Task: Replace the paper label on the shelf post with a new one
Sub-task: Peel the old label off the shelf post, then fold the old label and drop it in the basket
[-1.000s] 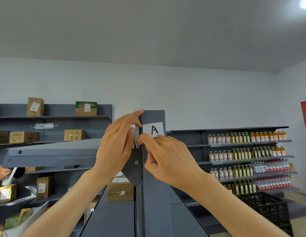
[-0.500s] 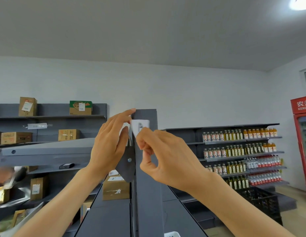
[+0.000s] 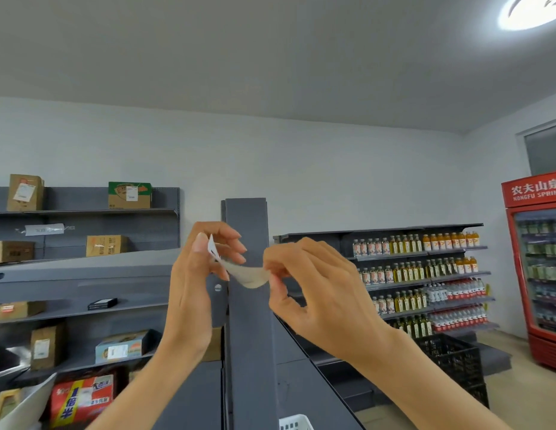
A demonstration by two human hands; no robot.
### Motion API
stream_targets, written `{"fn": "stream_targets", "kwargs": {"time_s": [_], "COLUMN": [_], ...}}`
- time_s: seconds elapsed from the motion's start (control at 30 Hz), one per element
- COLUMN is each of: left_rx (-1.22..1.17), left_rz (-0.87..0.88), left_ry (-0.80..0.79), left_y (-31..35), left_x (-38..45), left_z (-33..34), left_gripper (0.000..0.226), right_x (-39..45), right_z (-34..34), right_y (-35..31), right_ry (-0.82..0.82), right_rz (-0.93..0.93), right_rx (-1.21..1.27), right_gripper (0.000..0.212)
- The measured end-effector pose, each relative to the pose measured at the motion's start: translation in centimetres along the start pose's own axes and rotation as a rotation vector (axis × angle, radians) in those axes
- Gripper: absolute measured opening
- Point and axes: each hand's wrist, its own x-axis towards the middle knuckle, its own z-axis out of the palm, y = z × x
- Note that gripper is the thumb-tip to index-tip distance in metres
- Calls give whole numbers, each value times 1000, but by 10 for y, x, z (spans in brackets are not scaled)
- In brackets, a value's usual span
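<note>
The dark grey shelf post (image 3: 246,218) rises in the middle of the view, and its face near the top is bare. My left hand (image 3: 196,274) pinches a small white paper label (image 3: 212,248) with a black mark, held edge-on just left of the post. My right hand (image 3: 314,287) pinches the end of a clear strip of tape (image 3: 250,276) that curves from the label across the front of the post. Both hands are off the post's surface.
Grey shelves with cardboard boxes (image 3: 107,245) stand at left. Shelves of bottles (image 3: 416,265) line the right wall, beside a red drinks fridge (image 3: 537,265). A black crate (image 3: 453,361) sits on the floor at right. A white basket (image 3: 293,423) shows at the bottom edge.
The label marked A was on the post one second ago. It has come off, and my hands have drawn apart with the label at left and the tape stretched between them.
</note>
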Motion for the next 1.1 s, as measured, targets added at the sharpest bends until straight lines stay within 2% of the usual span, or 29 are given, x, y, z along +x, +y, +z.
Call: {"fn": "stream_targets", "kwargs": {"time_s": [0.17,0.23,0.4,0.5,0.57,0.6,0.67,0.77,0.87,1.0,1.1], "left_rx": [-51,-18,13,88,98,110,158,248,288,315,353], "left_rz": [-22,3,4,-27,-49,-66,-105,-156,-181,-151,-111], "left_ry": [-126,-164,-187,-109,-71,-71,-117,-210,-234,-272,-265], "left_y": [-1,-4,-4,-9,-14,-16,-19,-25,-30,-32,-35], "left_x": [-19,-25,-37,-40,-39,-38,-36,-36,-36,-35,-31], "left_z": [19,29,56,67,75,78,86,100,114,129,134], "left_gripper": [65,66,47,26,26,28,29,27,31,34,27], "right_x": [-12,-18,-33,-44,-54,-57,-63,-68,-73,-80,-80], "right_z": [-18,-22,-29,-34,-37,-38,-38,-34,-29,-31,-33], "right_y": [10,16,30,39,47,51,62,81,98,111,122], "right_ry": [-26,-45,-46,-83,-120,-130,-156,-175,-141,-143,-126], "right_rz": [206,342,565,656,694,716,738,748,796,827,828], "right_rx": [99,176,346,472,555,585,598,636,669,724,769], "right_gripper": [40,43,37,26,12,12,26,19,20,23,23]}}
